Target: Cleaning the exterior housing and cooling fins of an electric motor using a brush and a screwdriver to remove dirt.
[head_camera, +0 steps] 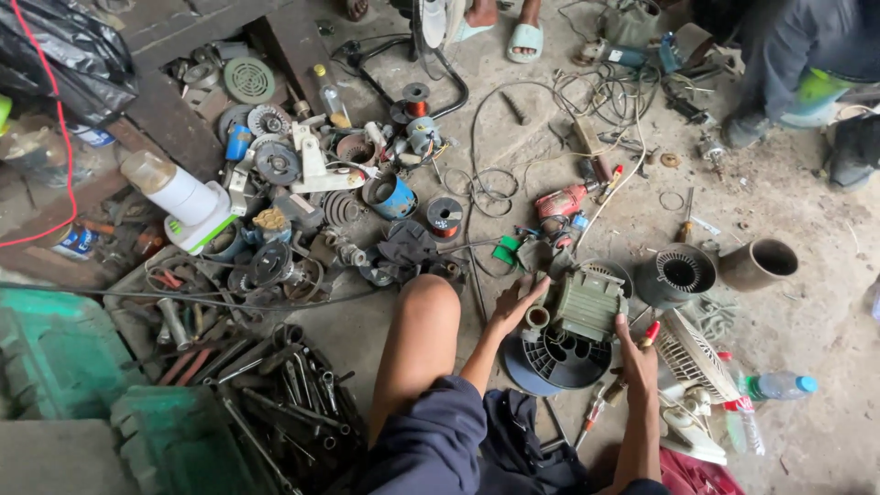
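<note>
I note the right hand (639, 359) just right of the green motor (587, 304), fingers closed on a red-tipped screwdriver (649, 334). The left hand (515, 307) lies open, fingers spread, on the motor's left side. Beyond the motor, the red drill (561, 201) lies on the floor (788, 174).

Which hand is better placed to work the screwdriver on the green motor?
Right. The right hand already grips the red-tipped screwdriver beside the green motor, while the left hand lies flat against the motor's other side, steadying it.
</note>
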